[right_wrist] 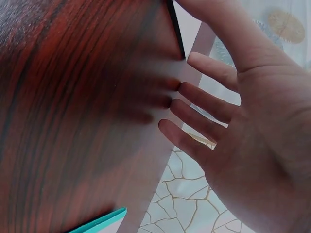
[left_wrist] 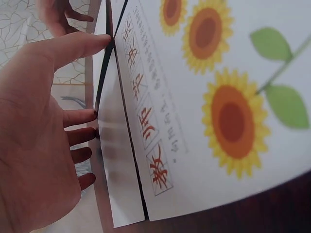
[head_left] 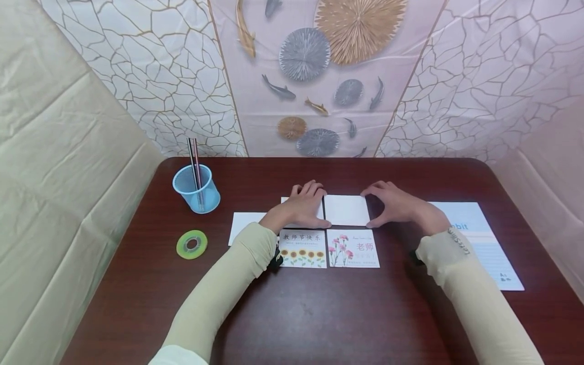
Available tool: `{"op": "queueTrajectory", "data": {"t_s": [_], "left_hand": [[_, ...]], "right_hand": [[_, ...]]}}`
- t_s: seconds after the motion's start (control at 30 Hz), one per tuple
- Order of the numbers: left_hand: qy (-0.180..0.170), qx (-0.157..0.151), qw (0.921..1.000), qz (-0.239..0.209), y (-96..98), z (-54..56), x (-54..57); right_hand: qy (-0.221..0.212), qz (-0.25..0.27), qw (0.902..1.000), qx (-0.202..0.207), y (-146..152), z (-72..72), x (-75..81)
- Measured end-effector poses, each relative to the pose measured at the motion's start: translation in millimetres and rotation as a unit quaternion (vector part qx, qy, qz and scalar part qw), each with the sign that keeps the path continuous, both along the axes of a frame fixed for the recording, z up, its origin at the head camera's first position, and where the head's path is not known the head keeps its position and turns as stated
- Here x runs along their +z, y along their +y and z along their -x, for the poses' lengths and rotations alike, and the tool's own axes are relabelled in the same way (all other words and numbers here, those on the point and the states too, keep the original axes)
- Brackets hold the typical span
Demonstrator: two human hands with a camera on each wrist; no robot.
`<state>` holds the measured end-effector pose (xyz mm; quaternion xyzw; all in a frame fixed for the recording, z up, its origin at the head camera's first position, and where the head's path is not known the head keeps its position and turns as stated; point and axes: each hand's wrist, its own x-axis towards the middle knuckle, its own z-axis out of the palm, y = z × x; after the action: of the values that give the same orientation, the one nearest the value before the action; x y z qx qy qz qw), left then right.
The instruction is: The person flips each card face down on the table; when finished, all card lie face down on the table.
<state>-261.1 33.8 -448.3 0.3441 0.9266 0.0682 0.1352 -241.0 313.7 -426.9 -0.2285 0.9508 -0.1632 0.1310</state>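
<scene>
A blank white card [head_left: 347, 210] lies flat on the table between the two hands. The left hand [head_left: 304, 207] has its thumb at the card's lower left corner and its fingers by the upper left, partly covering another white card [left_wrist: 119, 170]. At the right edge, the thumb and forefinger of the right hand [head_left: 396, 205] touch the corners, spread wide; its other fingers stretch out over the table in the right wrist view. Just below lie a sunflower card [head_left: 303, 253] with Chinese writing and a card with pink flowers [head_left: 351, 248].
A further white card [head_left: 244, 223] lies left of the left hand. Beyond it stand a blue mesh pen cup [head_left: 205, 197] with pencils and a green tape roll [head_left: 191, 245]. A printed paper pad [head_left: 483, 243] lies at the right, partly behind the right arm. Patterned cloth hangs behind the table.
</scene>
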Motion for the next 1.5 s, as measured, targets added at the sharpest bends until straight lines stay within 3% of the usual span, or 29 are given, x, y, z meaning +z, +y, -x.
{"op": "queueTrajectory", "data": {"t_s": [0.43, 0.67, 0.83, 1.03, 1.23, 1.5], "left_hand": [[-0.008, 0.007, 0.9998, 0.016, 1.6, -1.7, -5.2], [-0.007, 0.006, 0.9999, -0.004, -2.4, -7.6, -4.9], [0.029, -0.016, 0.9984, -0.046, -9.9, -26.7, 7.9], [0.033, -0.043, 0.9961, -0.070, -10.4, -59.1, 20.8], [0.052, -0.053, 0.9949, -0.068, -5.7, -76.1, 18.5], [0.079, -0.055, 0.9933, -0.063, -3.8, -81.4, 18.6]], "right_hand": [[-0.016, 0.002, 0.9998, -0.008, -1, -3.9, -0.8], [-0.022, 0.034, 0.9989, -0.025, 5, -15.8, -3.2], [0.009, 0.058, 0.9977, -0.034, 2, -47.3, 4.0], [0.046, 0.025, 0.9984, -0.022, -8, -83.8, 0.2], [0.056, 0.000, 0.9975, -0.043, -9, -93.1, -4.8], [0.045, -0.001, 0.9978, -0.049, -8, -96.5, -2.2]]}}
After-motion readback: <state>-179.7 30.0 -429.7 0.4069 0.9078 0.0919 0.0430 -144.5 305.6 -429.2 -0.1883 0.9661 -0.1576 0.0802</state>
